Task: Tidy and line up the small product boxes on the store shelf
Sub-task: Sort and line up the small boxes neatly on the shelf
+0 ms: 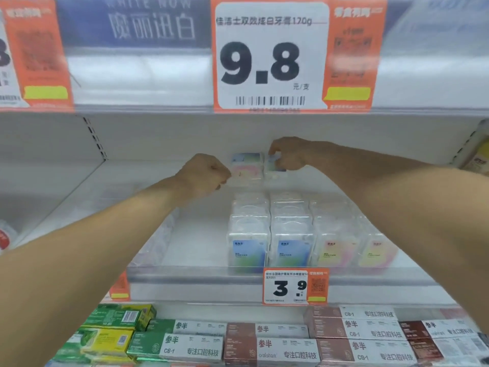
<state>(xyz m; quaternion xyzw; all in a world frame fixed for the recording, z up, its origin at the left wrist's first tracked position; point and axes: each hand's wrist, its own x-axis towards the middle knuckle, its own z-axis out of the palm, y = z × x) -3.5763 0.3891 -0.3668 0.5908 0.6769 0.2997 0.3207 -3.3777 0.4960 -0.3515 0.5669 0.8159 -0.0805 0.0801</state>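
Observation:
Small clear plastic product boxes stand in rows on the white shelf. The front row shows two blue-green boxes and two pink-yellow boxes. Far back on the shelf sits a small stack of the same boxes. My left hand is closed at the stack's left side, against a pink box. My right hand pinches a blue box at the stack's right side. Fingers hide part of both boxes.
A clear front rail with a 3.9 price tag edges the shelf. The upper shelf edge carries a large 9.8 tag. Toothpaste cartons fill the shelf below. The shelf's left half is bare white surface.

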